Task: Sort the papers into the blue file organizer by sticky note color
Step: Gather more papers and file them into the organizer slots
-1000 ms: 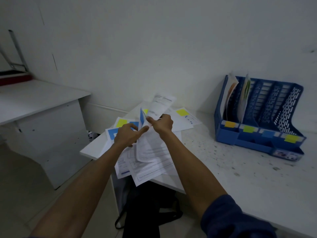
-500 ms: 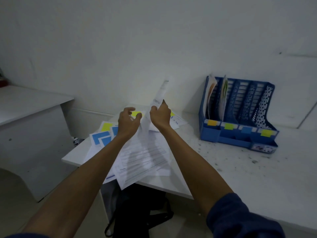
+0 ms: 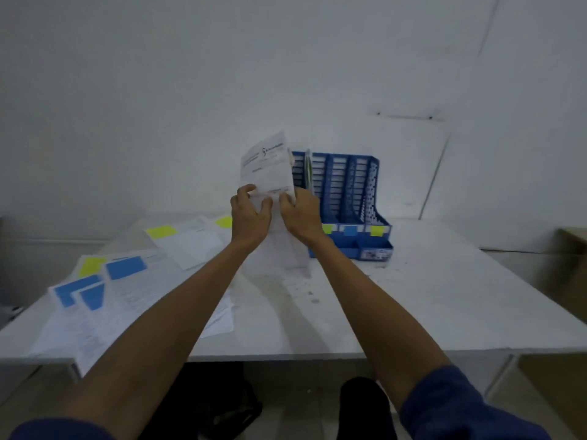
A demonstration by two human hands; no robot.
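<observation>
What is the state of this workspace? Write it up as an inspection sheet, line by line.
Surface: white table, dark specks near the middle.
Job's things: blue file organizer at the back, paper in its left slots; loose papers with yellow and blue sticky notes on the left; one held sheet upright in front of the organizer.
Clutter: dark bag on the floor under the table.
Grippers: left hand and right hand both grip the held sheet's lower part.
Cables: nothing seen.
Surroundings: white wall behind.
</observation>
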